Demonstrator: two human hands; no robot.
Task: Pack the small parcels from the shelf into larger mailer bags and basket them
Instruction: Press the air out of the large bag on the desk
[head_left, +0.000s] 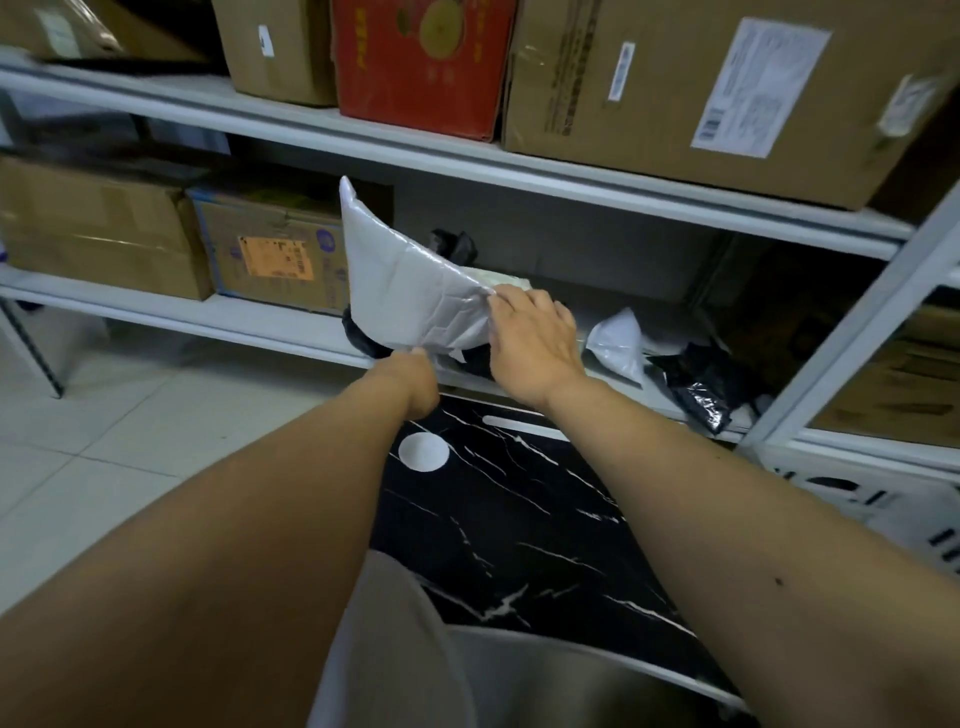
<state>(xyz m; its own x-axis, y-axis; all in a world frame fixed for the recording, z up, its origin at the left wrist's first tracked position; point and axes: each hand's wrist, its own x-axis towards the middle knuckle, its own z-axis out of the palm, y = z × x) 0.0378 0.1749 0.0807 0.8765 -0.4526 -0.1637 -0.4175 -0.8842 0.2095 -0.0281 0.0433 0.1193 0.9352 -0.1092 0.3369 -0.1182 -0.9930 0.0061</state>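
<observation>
A grey mailer bag (410, 283) is held up in front of the middle shelf (260, 325), its far corner pointing upward. My left hand (415, 382) pinches its lower edge from below. My right hand (535, 345) grips its right edge with the fingers curled over the rim. Behind the bag, small black parcels (454, 244) lie on the shelf, partly hidden. Further right on the same shelf lie a white parcel (618, 343) and a black plastic parcel (701, 384).
Cardboard boxes (701, 93) and a red box (421, 62) fill the upper shelf; more boxes (270, 254) stand at the left of the middle shelf. A black marbled table (519, 519) lies below my arms. A white slotted basket (872, 499) sits at the right.
</observation>
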